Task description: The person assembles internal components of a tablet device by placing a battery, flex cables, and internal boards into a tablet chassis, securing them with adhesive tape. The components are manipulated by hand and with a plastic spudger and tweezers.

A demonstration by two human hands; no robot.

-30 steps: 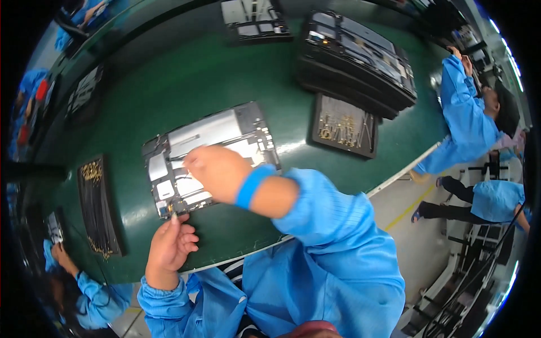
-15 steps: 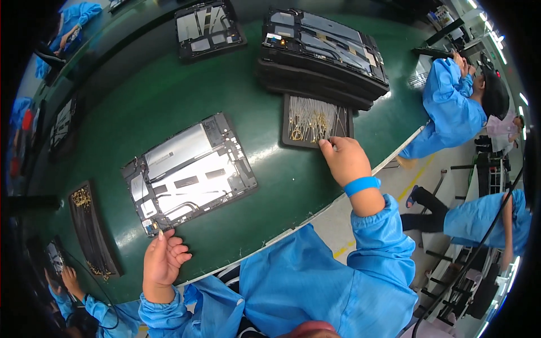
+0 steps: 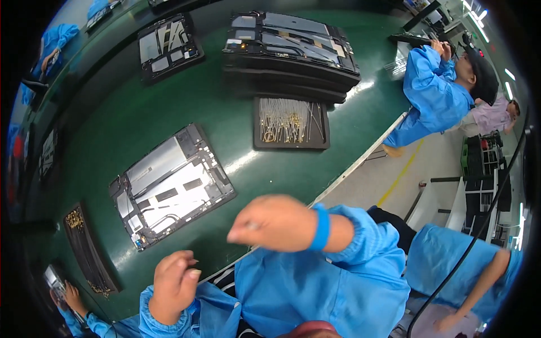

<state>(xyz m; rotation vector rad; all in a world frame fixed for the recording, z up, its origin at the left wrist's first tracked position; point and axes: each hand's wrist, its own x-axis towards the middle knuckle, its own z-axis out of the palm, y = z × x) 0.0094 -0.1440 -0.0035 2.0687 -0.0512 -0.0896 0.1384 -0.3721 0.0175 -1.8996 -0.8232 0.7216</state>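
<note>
Over the table's front edge, my right hand (image 3: 276, 223) with a blue wristband points left. It is blurred by motion; its fingers are pressed together, and anything in them is too small to make out. Lower left of it is my left hand (image 3: 173, 286), fingers curled toward the thumb in a pinch; I cannot make out what they hold. Beyond both hands an opened tablet (image 3: 167, 194) lies flat, silver battery and inner parts showing. Neither hand touches it. Farther right, thin grey cables with gold ends (image 3: 287, 119) lie in a black foam tray (image 3: 293, 145).
A stack of opened tablets in black trays (image 3: 290, 65) stands behind the cable tray. Another opened tablet (image 3: 168, 48) lies at the back. A long dark foam tray (image 3: 93, 250) with gold-ended cables is at left. Co-workers (image 3: 431, 90) in blue sit along the green table.
My right hand has left the cable tray and come back left toward my body. The left hand has drawn away from the tablet's lower corner. The whole view has shifted.
</note>
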